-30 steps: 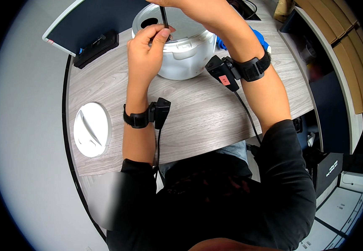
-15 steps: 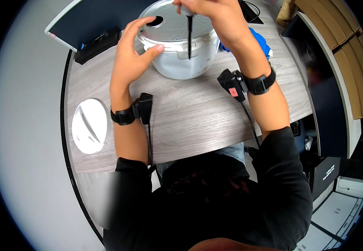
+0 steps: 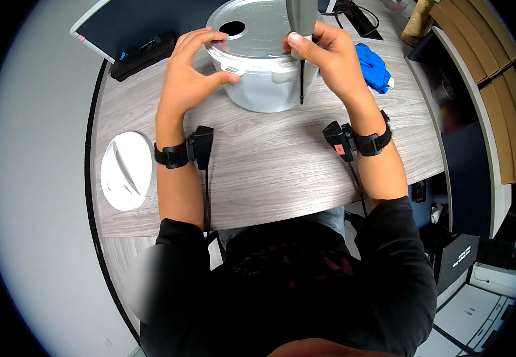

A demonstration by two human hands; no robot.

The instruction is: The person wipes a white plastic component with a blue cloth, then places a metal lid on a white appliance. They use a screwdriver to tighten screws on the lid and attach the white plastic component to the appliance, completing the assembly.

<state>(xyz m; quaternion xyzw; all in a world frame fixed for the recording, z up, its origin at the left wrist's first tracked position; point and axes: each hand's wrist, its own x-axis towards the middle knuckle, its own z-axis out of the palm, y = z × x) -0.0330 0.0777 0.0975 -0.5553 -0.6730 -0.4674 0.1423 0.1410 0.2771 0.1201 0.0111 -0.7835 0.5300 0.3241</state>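
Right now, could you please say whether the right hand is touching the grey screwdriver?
Touching: the head view shows the right hand holding the grey screwdriver, thumb laid across it.

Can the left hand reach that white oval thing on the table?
Probably yes: the white oval thing lies uncovered on the table, nothing seems to block the way, and the left hand, beside the pot, holds no tool.

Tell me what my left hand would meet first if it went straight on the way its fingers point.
Most likely the round grey top of the white pot; your left hand curves at its edge, though depth leaves contact unclear.
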